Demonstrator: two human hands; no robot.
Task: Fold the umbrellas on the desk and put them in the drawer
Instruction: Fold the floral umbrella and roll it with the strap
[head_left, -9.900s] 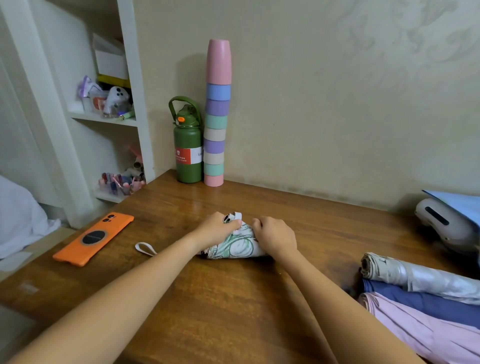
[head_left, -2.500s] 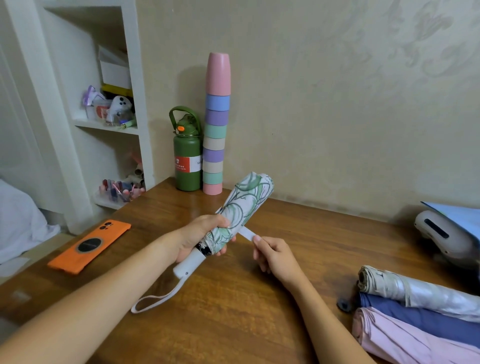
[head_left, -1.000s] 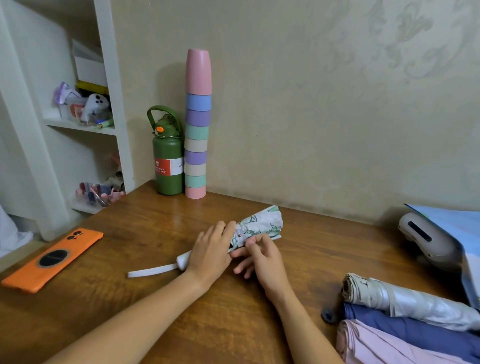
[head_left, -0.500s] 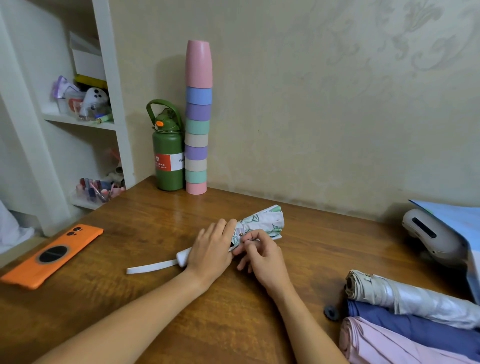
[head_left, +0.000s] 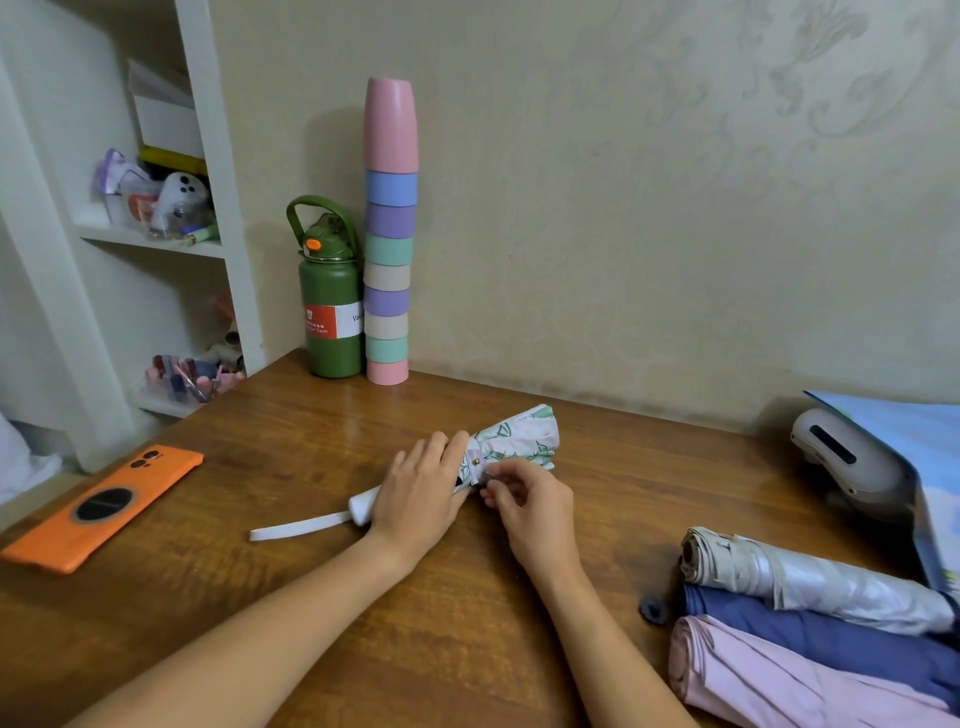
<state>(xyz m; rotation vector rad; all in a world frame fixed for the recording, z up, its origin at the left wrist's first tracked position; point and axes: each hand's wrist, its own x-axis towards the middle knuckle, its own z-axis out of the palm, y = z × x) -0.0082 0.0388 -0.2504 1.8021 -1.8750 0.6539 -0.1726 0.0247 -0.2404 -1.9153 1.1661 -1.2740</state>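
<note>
A folded white umbrella with a green leaf print (head_left: 524, 436) lies on the wooden desk (head_left: 291, 436), its white handle and wrist strap (head_left: 306, 526) pointing left. My left hand (head_left: 421, 493) lies flat over the umbrella's middle, fingers straight, pressing it down. My right hand (head_left: 524, 499) pinches the closing strap by the snap at the umbrella's near side. Three more rolled umbrellas lie at the right: silver (head_left: 810, 577), blue (head_left: 831, 644) and pink (head_left: 779, 686). No drawer is in view.
An orange phone (head_left: 104, 506) lies at the desk's left edge. A green bottle (head_left: 330, 306) and a tall stack of coloured cups (head_left: 388, 244) stand at the back by the wall. A white device (head_left: 841, 457) under a blue sheet (head_left: 914, 436) sits at the right. White shelves (head_left: 156, 244) stand left.
The umbrella, held up in the air 2.5 s ago, now lies on the desk under my left hand. In the last second my right hand's fingers have curled onto the strap.
</note>
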